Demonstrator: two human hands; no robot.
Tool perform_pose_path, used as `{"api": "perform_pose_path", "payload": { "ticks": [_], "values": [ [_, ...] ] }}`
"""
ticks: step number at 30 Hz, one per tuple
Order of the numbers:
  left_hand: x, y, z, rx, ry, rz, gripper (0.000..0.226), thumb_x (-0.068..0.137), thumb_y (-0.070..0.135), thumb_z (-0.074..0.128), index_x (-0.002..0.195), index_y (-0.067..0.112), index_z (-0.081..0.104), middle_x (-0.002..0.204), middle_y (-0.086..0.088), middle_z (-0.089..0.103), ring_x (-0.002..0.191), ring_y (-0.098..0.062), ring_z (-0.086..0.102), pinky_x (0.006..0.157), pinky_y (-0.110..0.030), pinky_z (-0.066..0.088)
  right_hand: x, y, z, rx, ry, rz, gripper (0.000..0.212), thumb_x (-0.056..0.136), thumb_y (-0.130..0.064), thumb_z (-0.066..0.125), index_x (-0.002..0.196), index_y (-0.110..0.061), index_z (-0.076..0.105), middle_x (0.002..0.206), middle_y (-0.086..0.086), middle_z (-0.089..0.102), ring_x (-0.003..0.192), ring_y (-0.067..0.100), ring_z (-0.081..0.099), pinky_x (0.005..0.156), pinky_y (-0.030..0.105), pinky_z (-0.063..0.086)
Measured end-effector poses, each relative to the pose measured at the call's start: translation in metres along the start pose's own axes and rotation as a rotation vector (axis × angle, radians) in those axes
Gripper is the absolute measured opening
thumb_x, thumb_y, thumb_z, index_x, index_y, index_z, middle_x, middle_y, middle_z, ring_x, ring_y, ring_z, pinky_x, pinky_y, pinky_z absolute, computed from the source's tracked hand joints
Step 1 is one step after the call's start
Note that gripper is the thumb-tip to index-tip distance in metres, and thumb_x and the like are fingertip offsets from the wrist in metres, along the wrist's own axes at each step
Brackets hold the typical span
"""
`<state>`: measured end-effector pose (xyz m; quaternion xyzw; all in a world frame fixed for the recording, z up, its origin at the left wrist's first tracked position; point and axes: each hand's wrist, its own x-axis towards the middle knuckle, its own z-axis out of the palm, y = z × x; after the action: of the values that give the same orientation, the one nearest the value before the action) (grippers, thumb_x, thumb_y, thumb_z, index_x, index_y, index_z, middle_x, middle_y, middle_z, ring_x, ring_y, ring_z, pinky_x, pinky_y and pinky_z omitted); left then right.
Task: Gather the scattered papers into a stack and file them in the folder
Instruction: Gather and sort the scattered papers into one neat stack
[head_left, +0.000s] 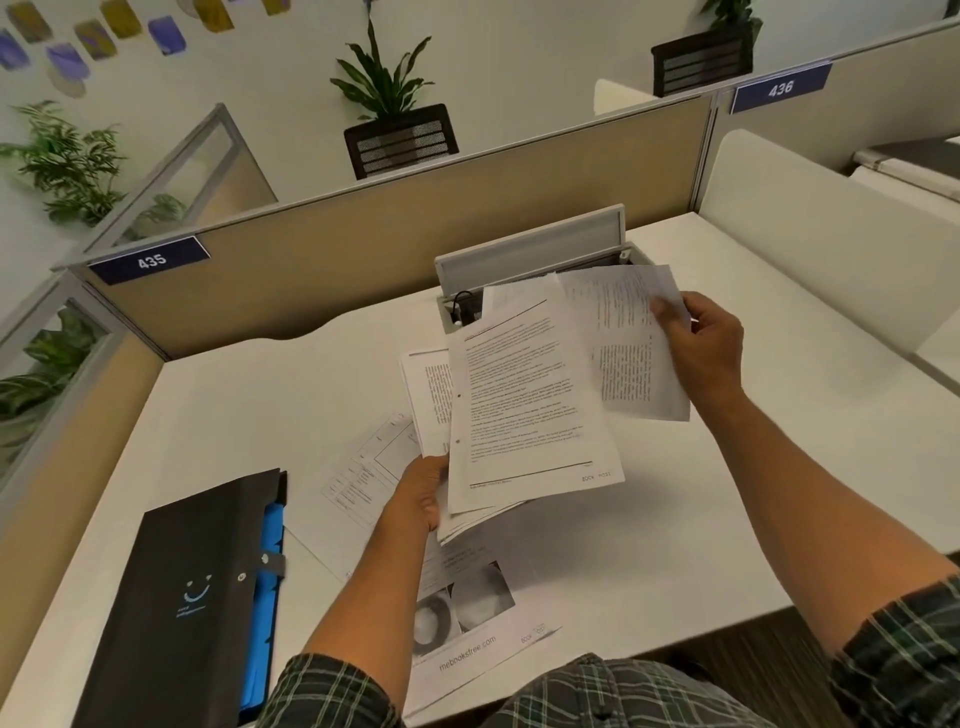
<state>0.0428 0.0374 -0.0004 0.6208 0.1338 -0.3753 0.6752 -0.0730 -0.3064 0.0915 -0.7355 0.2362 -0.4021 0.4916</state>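
Gripping a fanned stack of papers (524, 415), left hand (423, 493); right hand (704, 348) pinches one sheet (623, 338). Folder (187, 597) lies at desk's (675, 519) near-left corner, two sheets (363, 467) beside it.

Desk surface (675, 519): open white area to the right and front-right, nothing lying on it between the raised papers and the near edge. Rear centre blocked by an open cable box with its lid (530, 247) tilted up, standing just behind the sheaf of papers (524, 410) held above the desk. Rear and left closed off by the beige partition (363, 249); right side bounded by a white divider panel (810, 244). Front-left occupied by a black folder (187, 603) lying flat; loose sheets (363, 467) lie between it and the centre, one printed page (467, 639) overhanging the near edge. Bare strip of desk remains behind the folder.
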Motion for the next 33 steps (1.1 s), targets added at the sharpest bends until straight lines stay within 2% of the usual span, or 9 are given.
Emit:
{"api": "perform_pose_path", "payload": {
  "ticks": [3, 7, 11, 14, 16, 19, 25, 29, 33],
  "values": [
    [0.002, 0.001, 0.000, -0.030, 0.005, 0.011, 0.037, 0.099, 0.015, 0.065, 0.130, -0.004, 0.064, 0.134, -0.029, 0.062, 0.118, -0.041, 0.058, 0.113, -0.066, 0.037, -0.001, 0.004, 0.000, -0.071, 0.129, -0.048, 0.030, 0.102, -0.041, 0.061, 0.106, -0.015, 0.075, 0.092, 0.000, 0.072, 0.072, 0.013, 0.064, 0.060, 0.019, 0.050],
    [0.001, 0.005, 0.003, -0.055, 0.004, 0.035, 0.038, 0.096, 0.017, 0.070, 0.129, -0.001, 0.067, 0.129, -0.026, 0.067, 0.125, -0.043, 0.059, 0.110, -0.064, 0.042, -0.002, 0.007, -0.004, -0.070, 0.277, 0.006, 0.026, 0.102, -0.031, 0.061, 0.107, -0.010, 0.075, 0.089, -0.002, 0.066, 0.069, -0.010, 0.057, 0.057, 0.002, 0.037],
    [0.001, 0.005, 0.002, -0.047, 0.019, 0.046, 0.039, 0.095, 0.019, 0.072, 0.129, 0.001, 0.067, 0.129, -0.023, 0.067, 0.128, -0.044, 0.057, 0.109, -0.063, 0.043, -0.002, 0.015, -0.010, -0.054, 0.338, 0.092, 0.027, 0.101, -0.031, 0.062, 0.104, -0.007, 0.073, 0.089, 0.000, 0.066, 0.070, -0.004, 0.055, 0.058, 0.003, 0.039],
    [0.002, 0.004, -0.003, -0.054, 0.024, 0.055, 0.038, 0.096, 0.015, 0.070, 0.130, 0.001, 0.066, 0.133, -0.025, 0.065, 0.126, -0.045, 0.058, 0.109, -0.065, 0.043, -0.003, 0.018, -0.014, -0.032, 0.387, 0.140, 0.026, 0.100, -0.032, 0.062, 0.102, -0.007, 0.071, 0.089, -0.002, 0.065, 0.065, -0.012, 0.056, 0.057, 0.002, 0.040],
    [0.003, 0.004, -0.006, -0.063, 0.030, 0.050, 0.039, 0.094, 0.012, 0.071, 0.131, -0.001, 0.066, 0.132, -0.025, 0.065, 0.119, -0.042, 0.061, 0.108, -0.065, 0.043, -0.001, 0.019, -0.016, -0.024, 0.418, 0.161, 0.026, 0.100, -0.033, 0.062, 0.101, -0.008, 0.070, 0.090, -0.002, 0.065, 0.065, -0.007, 0.057, 0.057, 0.001, 0.041],
    [0.003, 0.005, -0.010, -0.072, 0.038, 0.036, 0.039, 0.095, 0.012, 0.070, 0.132, 0.000, 0.065, 0.133, -0.025, 0.065, 0.127, -0.044, 0.058, 0.109, -0.063, 0.044, 0.003, 0.020, -0.019, 0.009, 0.452, 0.199, 0.027, 0.099, -0.035, 0.062, 0.103, -0.009, 0.069, 0.091, -0.004, 0.065, 0.071, 0.004, 0.057, 0.057, 0.002, 0.041],
    [0.005, 0.003, -0.022, -0.097, 0.090, 0.063, 0.038, 0.100, 0.016, 0.063, 0.133, -0.003, 0.063, 0.134, -0.025, 0.063, 0.127, -0.044, 0.057, 0.112, -0.059, 0.042, 0.010, 0.018, -0.020, 0.107, 0.510, 0.217, 0.029, 0.098, -0.036, 0.063, 0.105, -0.008, 0.068, 0.093, -0.005, 0.065, 0.065, -0.017, 0.056, 0.060, 0.003, 0.044],
    [0.004, 0.006, -0.030, -0.069, 0.148, 0.065, 0.036, 0.099, 0.015, 0.064, 0.128, -0.005, 0.065, 0.126, -0.025, 0.066, 0.101, -0.036, 0.063, 0.087, -0.045, 0.055, 0.014, 0.011, -0.017, 0.208, 0.486, 0.224, 0.021, 0.095, -0.039, 0.068, 0.097, -0.018, 0.068, 0.088, -0.012, 0.066, 0.069, -0.007, 0.059, 0.067, 0.012, 0.052],
    [0.005, 0.004, -0.035, -0.090, 0.152, 0.075, 0.036, 0.098, 0.014, 0.067, 0.128, -0.005, 0.065, 0.129, -0.028, 0.065, 0.108, -0.037, 0.061, 0.106, -0.058, 0.048, 0.015, 0.000, -0.017, 0.298, 0.524, 0.218, 0.013, 0.092, -0.040, 0.071, 0.085, -0.032, 0.064, 0.083, -0.017, 0.066, 0.068, -0.007, 0.060, 0.068, 0.014, 0.053]
  ]
}}
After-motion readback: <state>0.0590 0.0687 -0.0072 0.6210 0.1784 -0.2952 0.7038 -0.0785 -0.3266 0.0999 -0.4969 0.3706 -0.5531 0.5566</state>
